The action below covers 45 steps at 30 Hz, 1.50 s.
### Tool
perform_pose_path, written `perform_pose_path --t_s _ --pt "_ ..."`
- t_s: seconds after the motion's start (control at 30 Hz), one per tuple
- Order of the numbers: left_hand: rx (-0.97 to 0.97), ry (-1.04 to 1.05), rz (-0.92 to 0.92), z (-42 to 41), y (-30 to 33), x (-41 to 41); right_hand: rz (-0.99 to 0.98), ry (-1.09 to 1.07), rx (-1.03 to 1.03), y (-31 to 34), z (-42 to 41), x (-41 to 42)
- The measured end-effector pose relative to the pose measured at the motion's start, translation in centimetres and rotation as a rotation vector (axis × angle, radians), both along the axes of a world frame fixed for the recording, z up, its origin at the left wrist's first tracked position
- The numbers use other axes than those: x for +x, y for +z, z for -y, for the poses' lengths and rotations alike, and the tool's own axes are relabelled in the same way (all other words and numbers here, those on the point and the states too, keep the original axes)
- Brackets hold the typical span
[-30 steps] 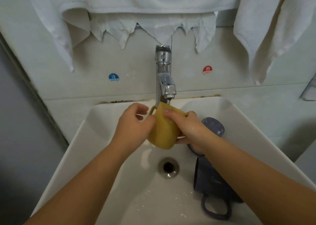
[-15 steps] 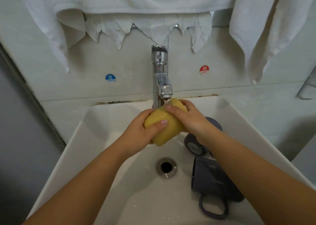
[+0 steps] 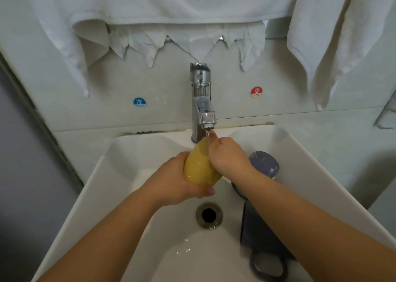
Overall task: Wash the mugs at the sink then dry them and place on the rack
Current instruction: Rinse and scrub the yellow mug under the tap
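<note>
The yellow mug point(image 3: 200, 167) sits tilted in my left hand point(image 3: 175, 184), fingers wrapped under and around its body, held above the drain point(image 3: 209, 215) and just below the tap point(image 3: 202, 104). My right hand point(image 3: 228, 155) lies flat against its upper side, fingertips up in the thin stream, rubbing, not gripping. I judge this the washing step, on the first mug. Two dark mugs point(image 3: 260, 239) lie unwashed in the sink point(image 3: 132, 153) to my right. Next I should turn the mug so water reaches inside, then reach for a towel point(image 3: 334, 35) hanging above.
</note>
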<state>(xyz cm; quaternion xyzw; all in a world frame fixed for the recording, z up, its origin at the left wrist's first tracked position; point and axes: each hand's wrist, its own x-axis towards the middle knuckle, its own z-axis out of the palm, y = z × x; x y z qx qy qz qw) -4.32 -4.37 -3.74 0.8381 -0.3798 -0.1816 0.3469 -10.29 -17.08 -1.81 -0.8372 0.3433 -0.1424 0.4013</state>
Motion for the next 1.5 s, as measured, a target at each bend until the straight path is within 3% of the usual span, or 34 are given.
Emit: perform_pose_path --t_s 0.07,0.13,0.2,0.33,0.43,0.63,0.8,0.97,1.13,1.33,1.43,1.5 --pt "-0.008 0.027 0.076 0.0 -0.4 0.1 0.016 0.052 0.035 0.3 0.1 -0.1" --pt "-0.05 0.043 0.024 0.1 -0.5 0.4 0.058 0.097 0.156 0.6 0.6 -0.4" --pt "-0.1 0.031 -0.118 0.1 -0.4 0.8 0.083 0.166 0.248 1.1 1.3 -1.2" --pt "-0.198 -0.051 -0.526 -0.5 -0.2 1.7 0.01 0.371 0.246 0.6 3.6 -2.6" --pt "-0.192 -0.128 -0.656 -0.9 -0.3 2.1 0.012 0.458 0.367 -0.3 4.1 -2.7" --pt "-0.1 -0.126 -0.713 -1.1 -0.6 2.7 0.019 0.462 0.247 -0.2 3.5 -2.7" --pt "-0.193 -0.109 -0.85 -1.3 -0.7 3.2 0.198 0.376 0.732 0.3 4.9 -3.6" --pt "-0.213 -0.023 -0.866 -1.2 -0.7 2.4 0.317 0.196 0.72 -0.6 2.0 -1.6" --pt "-0.341 0.074 -0.72 -1.0 -0.8 2.6 0.388 0.037 0.718 -0.6 0.2 0.6" --pt "-0.4 0.041 -0.807 -1.5 -0.6 3.4 0.46 0.211 0.999 -1.0 0.4 0.1" --pt "-0.436 0.025 -0.89 -1.8 -0.4 3.2 0.44 0.243 0.987 -0.9 0.5 -0.2" --pt "-0.369 0.013 -0.821 -1.2 -0.6 2.1 0.43 0.156 0.93 -0.9 1.1 -0.4"
